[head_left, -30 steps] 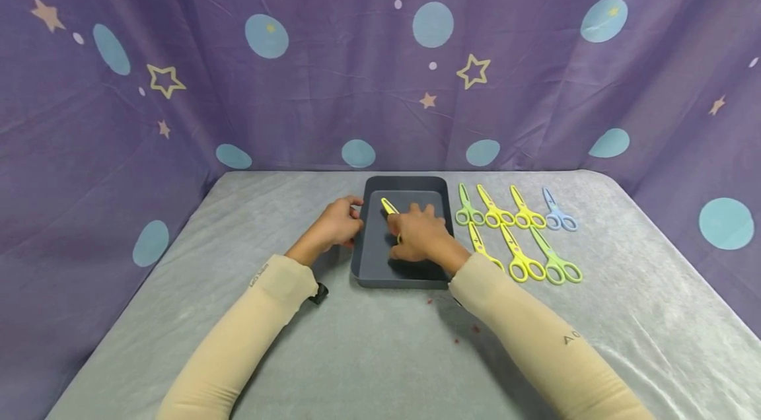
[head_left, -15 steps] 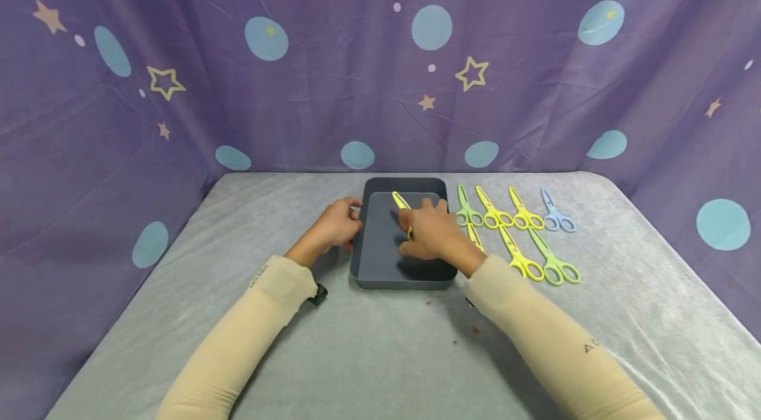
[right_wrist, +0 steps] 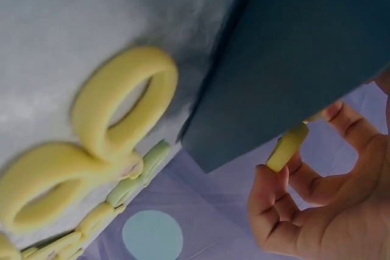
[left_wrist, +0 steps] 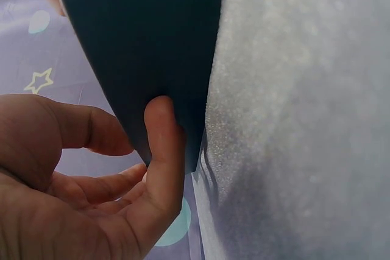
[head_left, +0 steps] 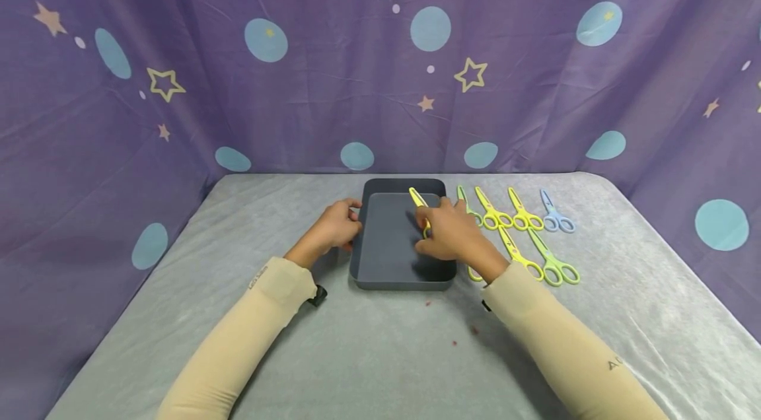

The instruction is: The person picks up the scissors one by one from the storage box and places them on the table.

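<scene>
A dark grey rectangular tray (head_left: 386, 248) lies on the cloth-covered table. My left hand (head_left: 337, 224) grips its left side; in the left wrist view one digit presses the outer wall (left_wrist: 140, 41) while other fingers reach the rim. Over the tray's right part, my right hand (head_left: 452, 232) pinches a pair of yellow scissors (head_left: 418, 199), blade end pointing away. The right wrist view shows part of the yellow scissors (right_wrist: 287, 147) between thumb and fingers, above the tray wall. Most of the handles is hidden by the hand.
Right of the tray lie yellow scissors (head_left: 493, 210), green scissors (head_left: 543, 248) and blue scissors (head_left: 551, 209), several in two rows. Some are partly hidden behind my right hand and arm. A purple patterned curtain (head_left: 321, 109) hangs behind the table (head_left: 267, 202).
My right hand has moved right across the tray with the yellow scissors, toward its right rim, and now covers more of the laid-out scissors. The left hand has stayed at the tray's left side.
</scene>
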`<state>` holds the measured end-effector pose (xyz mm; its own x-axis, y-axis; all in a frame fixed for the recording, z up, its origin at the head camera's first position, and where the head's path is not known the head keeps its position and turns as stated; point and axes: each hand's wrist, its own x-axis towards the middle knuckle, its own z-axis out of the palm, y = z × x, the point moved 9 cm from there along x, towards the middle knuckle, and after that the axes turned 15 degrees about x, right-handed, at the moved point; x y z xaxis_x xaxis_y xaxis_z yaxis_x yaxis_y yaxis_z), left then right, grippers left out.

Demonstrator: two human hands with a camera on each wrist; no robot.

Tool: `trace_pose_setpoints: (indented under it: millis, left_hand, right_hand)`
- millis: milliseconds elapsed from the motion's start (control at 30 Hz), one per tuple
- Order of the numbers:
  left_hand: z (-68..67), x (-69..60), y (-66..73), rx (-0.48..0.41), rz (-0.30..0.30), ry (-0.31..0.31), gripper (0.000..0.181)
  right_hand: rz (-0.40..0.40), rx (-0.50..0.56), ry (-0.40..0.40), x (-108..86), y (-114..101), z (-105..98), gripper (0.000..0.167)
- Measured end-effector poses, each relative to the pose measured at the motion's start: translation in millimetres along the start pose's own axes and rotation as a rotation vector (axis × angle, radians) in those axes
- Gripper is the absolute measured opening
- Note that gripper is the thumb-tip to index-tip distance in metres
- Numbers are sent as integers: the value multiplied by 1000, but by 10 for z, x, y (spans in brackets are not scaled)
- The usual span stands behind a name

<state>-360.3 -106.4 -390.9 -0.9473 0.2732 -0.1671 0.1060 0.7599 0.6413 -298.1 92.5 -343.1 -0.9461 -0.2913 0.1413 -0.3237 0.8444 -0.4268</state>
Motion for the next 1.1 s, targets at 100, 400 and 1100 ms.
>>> trace_pose_setpoints:
  millis: [100, 400, 1100]
  left_hand:
    - [-1, -5, 6, 2, -2, -1, 56]
    - [-4, -15, 1, 6, -7, 1, 55]
    - [-7, -17, 18, 8, 1, -15, 54]
  right_hand:
    - [-4, 0, 21, -38, 38, -56, 31]
    - [0, -5, 55, -170, 177, -196, 34]
    - [68, 18, 83, -434, 652, -417, 33]
